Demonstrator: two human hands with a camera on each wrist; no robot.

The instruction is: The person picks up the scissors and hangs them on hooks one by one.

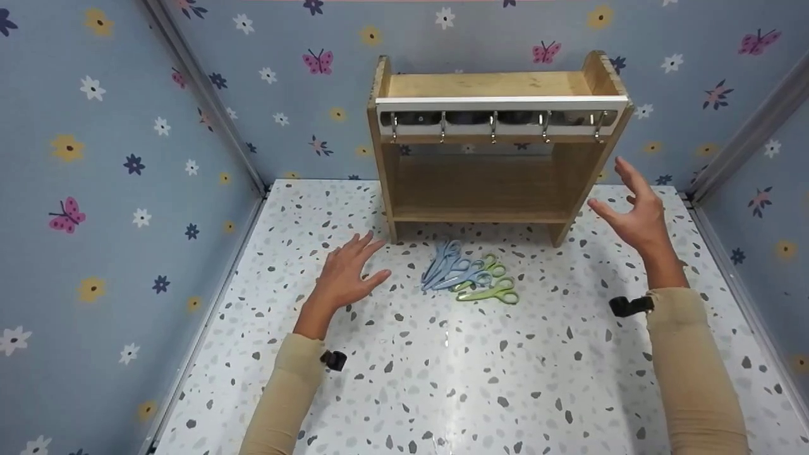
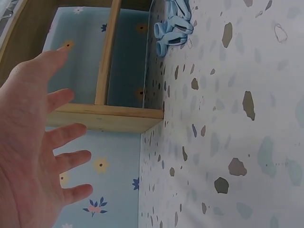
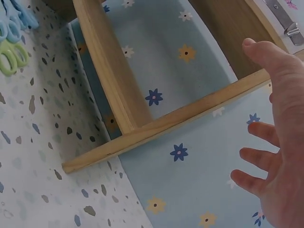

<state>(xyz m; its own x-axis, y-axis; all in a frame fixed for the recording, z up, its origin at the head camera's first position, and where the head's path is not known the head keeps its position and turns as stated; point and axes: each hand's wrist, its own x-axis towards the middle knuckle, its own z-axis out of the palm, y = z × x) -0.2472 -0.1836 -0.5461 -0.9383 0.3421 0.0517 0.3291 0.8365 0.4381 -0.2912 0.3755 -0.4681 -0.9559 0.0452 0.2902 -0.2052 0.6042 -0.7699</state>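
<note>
A small wooden shelf [image 1: 480, 213] with a row of metal hooks [image 1: 493, 126] along its upper front stands against the back wall. In front of it lies a pile of scissors, some blue [image 1: 464, 275] and some green [image 1: 490, 293]. My left hand [image 1: 346, 272] hovers left of the scissors near the shelf's left leg, fingers spread and holding nothing. On the other side, my right hand [image 1: 641, 218] is raised beside the shelf's right side panel, its thumb and fingers apart and the palm bare. Both wrist views show a gap between each hand and the wood.
The speckled white tabletop [image 1: 404, 379] spreads in front of the shelf. Flower-patterned blue walls [image 1: 126, 253] enclose it at the left, back and right, with grey metal strips at the corners. A small black wrist device [image 1: 631, 306] sits on the right sleeve.
</note>
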